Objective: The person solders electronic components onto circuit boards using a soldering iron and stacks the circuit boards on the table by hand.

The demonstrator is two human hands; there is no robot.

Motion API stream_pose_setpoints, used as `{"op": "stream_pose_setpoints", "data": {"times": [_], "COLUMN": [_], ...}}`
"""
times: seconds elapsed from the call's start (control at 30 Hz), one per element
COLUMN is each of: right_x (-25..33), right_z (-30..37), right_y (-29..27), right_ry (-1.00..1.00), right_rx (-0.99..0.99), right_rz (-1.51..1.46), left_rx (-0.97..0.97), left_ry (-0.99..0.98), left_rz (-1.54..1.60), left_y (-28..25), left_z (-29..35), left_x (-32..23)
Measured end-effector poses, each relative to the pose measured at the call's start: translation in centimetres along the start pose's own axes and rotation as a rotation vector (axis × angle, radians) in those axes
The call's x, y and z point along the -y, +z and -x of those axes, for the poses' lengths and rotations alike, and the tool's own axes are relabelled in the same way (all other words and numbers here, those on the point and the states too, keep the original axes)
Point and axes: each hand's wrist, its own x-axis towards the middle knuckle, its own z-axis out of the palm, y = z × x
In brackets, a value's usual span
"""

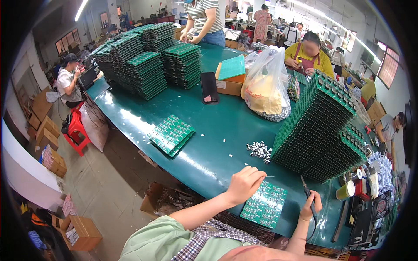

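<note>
Just in front of me a green circuit board panel (264, 205) lies flat on the green table, with rows of small parts on it. My left hand (246, 184) is closed in a pinch above the panel's left far corner, and a thin solder wire (270, 176) sticks out from its fingertips to the right. In my right hand (311, 205), to the right of the panel, I grip a soldering iron (305, 186) whose tip points up and away from me. Beyond the panel sits a small pile of white and black components (260, 151).
A tall stack of circuit boards (313, 126) rises at the right; more stacks (146, 71) stand far left. Two panels (172, 134) lie at left. A plastic bag (267, 85), cardboard box (230, 85) and black phone-like case (209, 88) lie farther back. Co-workers (310, 54) sit around.
</note>
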Motion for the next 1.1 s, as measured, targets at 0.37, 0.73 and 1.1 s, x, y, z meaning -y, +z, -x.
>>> {"op": "stream_pose_setpoints", "data": {"times": [0.37,0.73,1.1], "right_x": [0.4,-0.1,0.9], "right_z": [-0.5,-0.1,-0.4], "right_y": [0.2,0.7,0.2], "right_ry": [0.041,0.031,0.009], "right_rx": [0.048,0.026,0.008], "right_rz": [0.043,-0.052,-0.051], "left_rx": [-0.171,-0.337,-0.418], "left_ry": [0.959,1.353,1.209], "left_rz": [-0.199,-0.180,0.122], "left_y": [-15.0,-12.1,-8.6], "left_z": [-10.4,-12.0,-12.6], "left_x": [-11.4,-12.9,-16.6]}}
